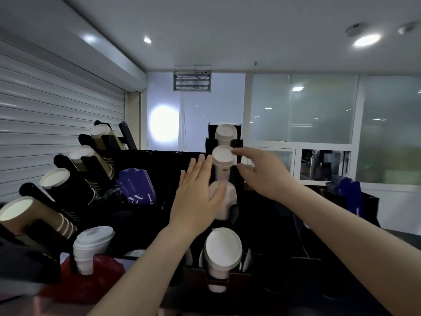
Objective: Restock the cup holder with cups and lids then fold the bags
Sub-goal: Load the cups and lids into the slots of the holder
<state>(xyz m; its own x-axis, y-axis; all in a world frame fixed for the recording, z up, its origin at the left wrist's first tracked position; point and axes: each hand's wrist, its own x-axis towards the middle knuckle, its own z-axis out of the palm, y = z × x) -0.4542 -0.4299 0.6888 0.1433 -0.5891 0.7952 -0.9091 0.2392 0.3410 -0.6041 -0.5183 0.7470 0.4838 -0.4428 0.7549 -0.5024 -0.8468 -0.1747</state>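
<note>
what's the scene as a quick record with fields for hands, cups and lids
left hand: flat, fingers straight, against the third white cup stack
right hand: fingertips at rim of the second white cup stack, grip unclear
centre rack: black, four white stacks
left rack: brown cups in tilted slots
lids: white stack, lower left
</note>
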